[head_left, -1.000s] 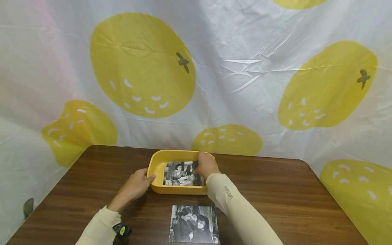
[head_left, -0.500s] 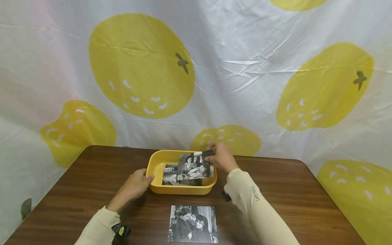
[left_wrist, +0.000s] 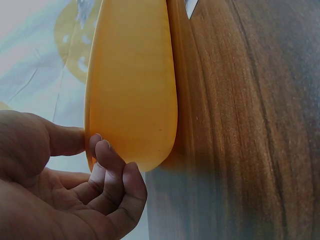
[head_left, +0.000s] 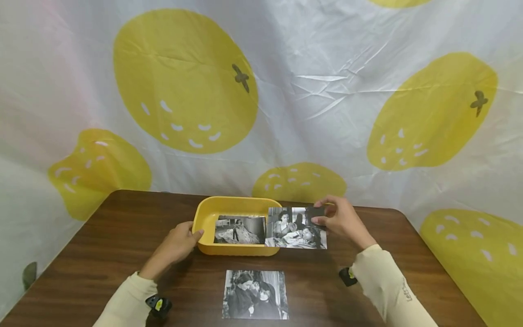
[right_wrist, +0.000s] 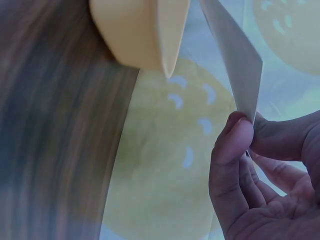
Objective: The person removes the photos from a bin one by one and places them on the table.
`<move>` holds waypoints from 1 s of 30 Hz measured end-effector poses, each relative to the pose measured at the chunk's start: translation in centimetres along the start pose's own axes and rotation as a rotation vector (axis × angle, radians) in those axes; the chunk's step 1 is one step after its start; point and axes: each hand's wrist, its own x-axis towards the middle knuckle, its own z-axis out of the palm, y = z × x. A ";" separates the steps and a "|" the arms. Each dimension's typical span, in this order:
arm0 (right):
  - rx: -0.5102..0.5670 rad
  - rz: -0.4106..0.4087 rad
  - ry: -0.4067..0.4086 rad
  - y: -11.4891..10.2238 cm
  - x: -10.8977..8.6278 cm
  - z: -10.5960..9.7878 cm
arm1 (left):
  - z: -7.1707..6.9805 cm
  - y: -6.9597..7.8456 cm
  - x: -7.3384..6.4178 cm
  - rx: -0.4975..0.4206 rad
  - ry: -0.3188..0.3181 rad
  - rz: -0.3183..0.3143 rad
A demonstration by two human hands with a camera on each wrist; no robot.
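Right hand (head_left: 342,221) pinches a black-and-white photo print (head_left: 292,231) at its edge; left hand (head_left: 178,244) pinches the yellow tub (head_left: 239,250) rim. Print likely light, semi-stiff, smudge-prone: hold by edges.

On the brown wood-grain table (head_left: 106,245), near its far edge, stands a yellow round-cornered plastic tray (head_left: 237,250) — a black-and-white rectangular photo print (head_left: 241,230) inside. The bare left hand (head_left: 180,243) is at its left end; rightward, the bare right hand (head_left: 341,218) holds a second black-and-white print (head_left: 296,229). Before the tray lies a third black-and-white print (head_left: 255,295) — behind the table, white fruit-patterned fabric (head_left: 310,113).
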 end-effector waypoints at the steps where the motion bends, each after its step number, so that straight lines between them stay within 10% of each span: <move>1: 0.002 -0.007 -0.003 0.3 -0.6 -0.3 | 0.0 0.0 0.0 -0.001 -0.001 0.000; 23: 0.047 0.074 -0.139 8.3 -9.0 -0.7 | 0.0 0.1 0.0 0.012 0.003 -0.002; 30: -0.172 0.142 -0.050 8.8 -9.7 0.9 | 0.1 0.0 0.0 0.014 0.000 -0.016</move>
